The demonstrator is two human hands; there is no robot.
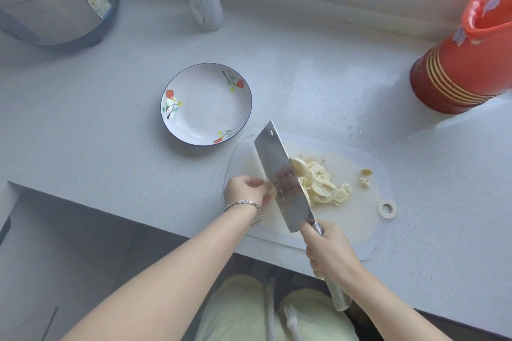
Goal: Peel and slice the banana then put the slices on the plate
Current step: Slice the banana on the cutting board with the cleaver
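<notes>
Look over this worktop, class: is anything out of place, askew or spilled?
Mostly tidy. Two small banana pieces lie apart from the main pile of slices, toward the right of the cutting board. The board's near edge overhangs the counter edge. The plate holds no slices, and nothing looks spilled.

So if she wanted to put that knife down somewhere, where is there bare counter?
Bare counter lies left of the plate, and more between the board and the red jug. The board's middle is crowded: slices, cleaver and both hands, left and right. The plate itself holds nothing.
</notes>
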